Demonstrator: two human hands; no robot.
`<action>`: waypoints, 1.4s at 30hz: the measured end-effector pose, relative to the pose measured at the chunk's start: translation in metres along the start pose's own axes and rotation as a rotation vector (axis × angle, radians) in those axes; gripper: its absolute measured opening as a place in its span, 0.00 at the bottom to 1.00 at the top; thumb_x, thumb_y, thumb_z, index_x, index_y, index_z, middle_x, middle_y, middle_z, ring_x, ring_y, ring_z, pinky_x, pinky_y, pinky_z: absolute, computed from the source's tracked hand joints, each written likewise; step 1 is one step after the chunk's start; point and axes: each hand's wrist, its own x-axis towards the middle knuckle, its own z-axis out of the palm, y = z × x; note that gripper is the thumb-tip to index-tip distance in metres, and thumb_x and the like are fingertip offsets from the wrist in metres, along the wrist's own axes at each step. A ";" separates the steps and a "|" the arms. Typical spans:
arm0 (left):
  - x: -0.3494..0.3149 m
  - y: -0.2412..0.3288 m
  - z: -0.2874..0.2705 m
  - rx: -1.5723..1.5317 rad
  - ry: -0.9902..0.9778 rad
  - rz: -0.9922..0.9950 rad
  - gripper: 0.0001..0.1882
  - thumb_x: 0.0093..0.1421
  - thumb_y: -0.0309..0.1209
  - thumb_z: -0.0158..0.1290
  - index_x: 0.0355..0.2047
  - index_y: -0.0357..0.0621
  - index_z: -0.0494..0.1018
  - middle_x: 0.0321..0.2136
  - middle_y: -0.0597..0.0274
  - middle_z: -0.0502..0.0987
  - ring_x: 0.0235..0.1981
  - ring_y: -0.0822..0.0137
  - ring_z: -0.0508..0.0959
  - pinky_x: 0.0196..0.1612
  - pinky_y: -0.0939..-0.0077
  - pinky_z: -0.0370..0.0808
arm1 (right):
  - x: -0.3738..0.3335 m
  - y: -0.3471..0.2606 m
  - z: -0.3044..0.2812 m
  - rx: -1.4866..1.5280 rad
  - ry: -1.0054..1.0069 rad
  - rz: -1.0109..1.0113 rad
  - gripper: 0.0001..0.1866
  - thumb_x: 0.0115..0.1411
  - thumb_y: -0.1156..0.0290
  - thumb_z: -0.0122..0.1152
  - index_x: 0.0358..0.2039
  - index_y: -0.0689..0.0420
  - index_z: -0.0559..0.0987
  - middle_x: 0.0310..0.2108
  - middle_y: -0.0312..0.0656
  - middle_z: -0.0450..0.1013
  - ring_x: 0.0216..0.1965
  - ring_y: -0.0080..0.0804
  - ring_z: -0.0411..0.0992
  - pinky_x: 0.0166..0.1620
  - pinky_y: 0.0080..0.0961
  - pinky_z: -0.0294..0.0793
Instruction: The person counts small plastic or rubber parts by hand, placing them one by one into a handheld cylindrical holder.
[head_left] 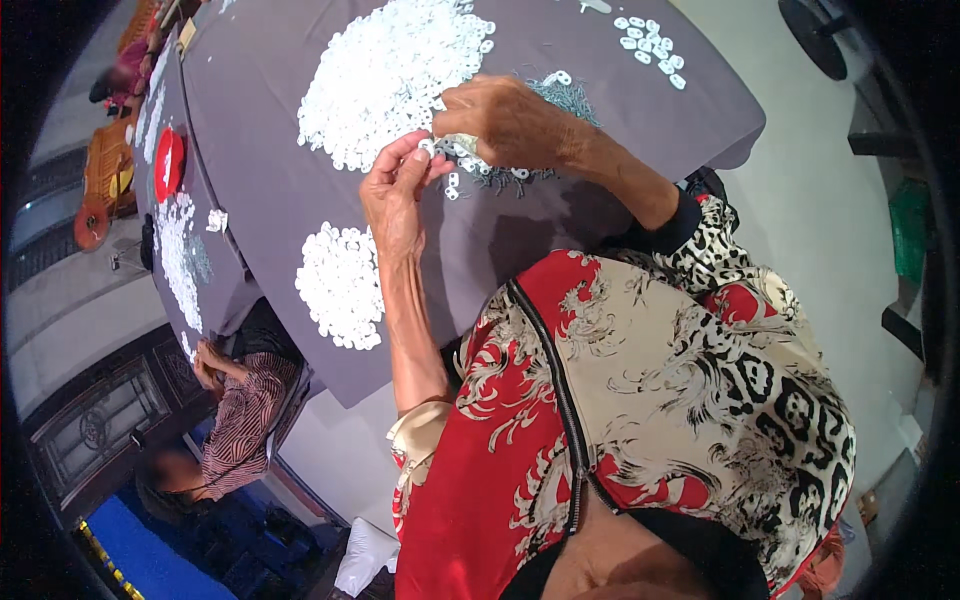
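Observation:
My left hand point(398, 200) pinches a small white plastic piece point(427, 147) between thumb and fingertips. Close against it, my right hand point(505, 122) is curled with its fingers bent down; whatever they grip is hidden under the knuckles. Something pale yellowish shows at its fingertips. A heap of small grey pin-like parts point(568, 100) lies behind and beneath the right hand, with a few white pieces among them. Beyond my hands spreads a large mound of white oval pieces point(390, 75). A smaller pile of them point(340, 285) sits left of my left forearm.
Several white pieces point(650, 43) lie apart at the far right of the grey-covered table point(700, 110). On the adjoining table at left are a red dish point(169, 163) and more white pieces point(178, 255). Another person in a striped sleeve point(245, 405) works there.

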 end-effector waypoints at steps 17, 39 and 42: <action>0.006 -0.010 0.000 -0.036 0.015 -0.021 0.10 0.55 0.21 0.47 0.37 0.27 0.69 0.26 0.54 0.73 0.25 0.68 0.76 0.31 0.78 0.77 | -0.009 0.005 -0.003 0.087 -0.095 0.114 0.14 0.39 0.83 0.46 0.28 0.58 0.73 0.23 0.40 0.66 0.26 0.37 0.66 0.34 0.32 0.65; 0.009 -0.019 -0.002 -0.037 0.099 -0.023 0.10 0.53 0.21 0.48 0.37 0.29 0.70 0.25 0.60 0.70 0.25 0.70 0.75 0.32 0.79 0.76 | -0.112 0.053 -0.069 -0.543 -0.094 0.549 0.11 0.43 0.77 0.51 0.30 0.59 0.75 0.28 0.44 0.71 0.33 0.41 0.68 0.39 0.33 0.65; 0.005 -0.013 0.006 -0.033 0.086 -0.005 0.11 0.53 0.21 0.49 0.37 0.29 0.70 0.25 0.59 0.71 0.25 0.70 0.75 0.32 0.80 0.75 | -0.100 0.046 -0.051 -0.277 0.165 0.306 0.10 0.46 0.74 0.55 0.31 0.61 0.75 0.28 0.45 0.70 0.33 0.41 0.68 0.38 0.31 0.66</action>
